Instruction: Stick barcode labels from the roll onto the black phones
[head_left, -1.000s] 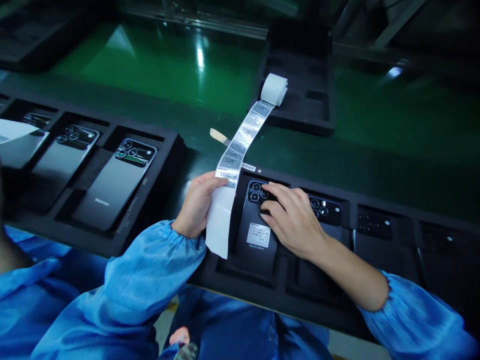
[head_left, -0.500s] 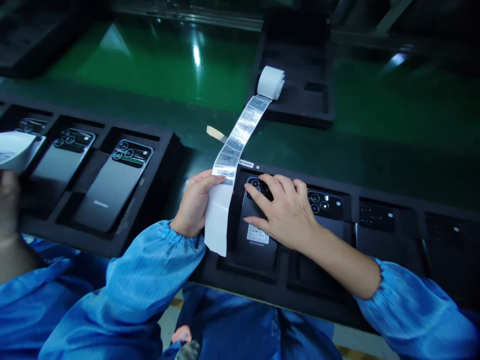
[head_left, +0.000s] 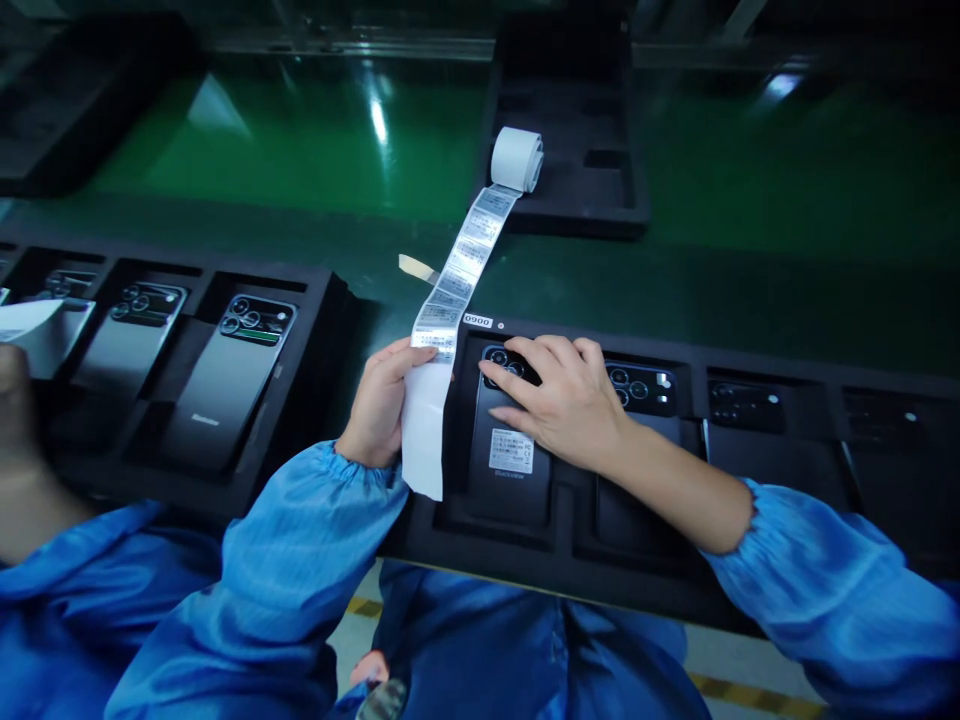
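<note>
My left hand [head_left: 379,400] pinches a strip of labels [head_left: 427,405] between thumb and fingers. Its bare backing end hangs down, and the printed labels run up to a roll [head_left: 516,160]. Over a dark smartphone [head_left: 504,500] in the black foam tray, my right hand [head_left: 566,400] has its fingers spread, with fingertips at the camera block. The phone lies back side up, and a small printed label [head_left: 511,451] sits on it just above the brand name. The right palm partly hides this phone and the neighbouring smartphone [head_left: 637,440].
More phones lie in the tray [head_left: 480,560] to the right. At the left, another tray [head_left: 330,300] holds several phones, beside a co-worker's blurred hand [head_left: 19,440] and white strip [head_left: 34,325]. The roll rests by a dark tray [head_left: 592,215] on the green surface [head_left: 300,140].
The view has shifted slightly. My right thumb has moved up off the label on the phone, which now shows whole. My left hand still holds the strip.
</note>
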